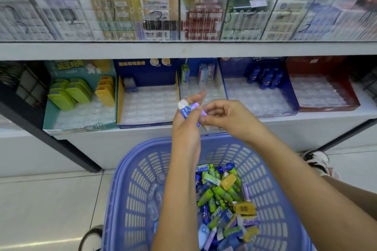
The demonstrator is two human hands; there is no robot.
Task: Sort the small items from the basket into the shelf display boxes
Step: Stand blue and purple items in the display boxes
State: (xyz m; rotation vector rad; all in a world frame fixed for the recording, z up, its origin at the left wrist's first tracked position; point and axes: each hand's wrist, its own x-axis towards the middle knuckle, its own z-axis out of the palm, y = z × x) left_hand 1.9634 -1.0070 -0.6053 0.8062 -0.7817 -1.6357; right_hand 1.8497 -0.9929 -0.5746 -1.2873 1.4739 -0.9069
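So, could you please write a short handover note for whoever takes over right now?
Left hand grips a blue-white pack and a purple pack above the basket. Right hand pinches the purple pack's lower end.
Done: a few items stand in four display boxes; the red box shows none.
To do: many items lie mixed in the basket; the held packs probably go in the narrow blue box.

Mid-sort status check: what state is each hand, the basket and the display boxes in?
Left hand: grips small packs.
Right hand: pinches the same packs.
Basket: holds many loose items.
Teal box: partly filled, green and yellow items.
Red box: no items visible.
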